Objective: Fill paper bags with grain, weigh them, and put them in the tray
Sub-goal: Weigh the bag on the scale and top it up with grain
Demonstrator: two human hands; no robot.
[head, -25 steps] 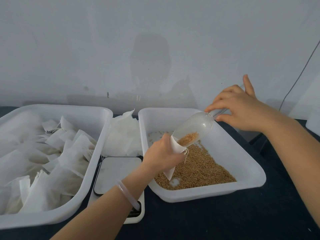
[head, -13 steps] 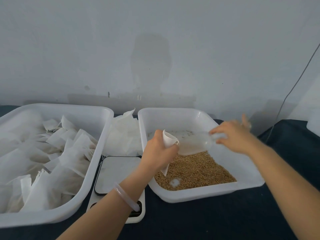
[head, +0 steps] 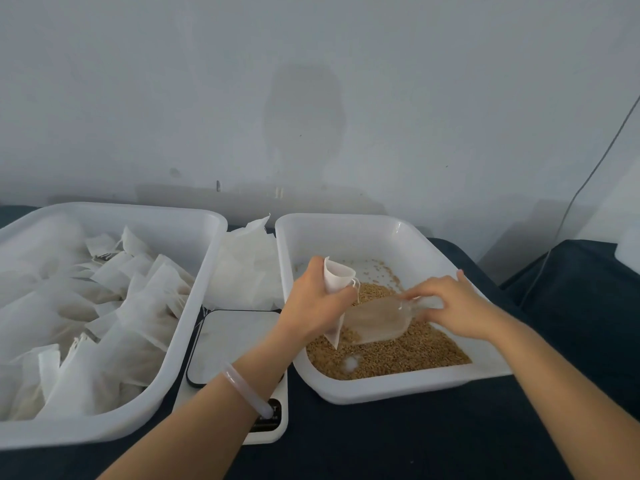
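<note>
While the left hand (head: 313, 306) gripped a small paper bag (head: 337, 282) upright, mouth open, above the grain (head: 398, 355) in the right tray (head: 398, 389), the right hand (head: 450, 303) pinched the handle of a clear scoop (head: 377, 318) lying low on the grain, just beside the bag. That tray's far half showed bare floor. Between it and the left tray (head: 86, 434), heaped with filled bags (head: 104, 306), sat a scale (head: 232, 341) under the left forearm, with loose empty bags (head: 246, 271) behind it on the dark table (head: 415, 441).
</note>
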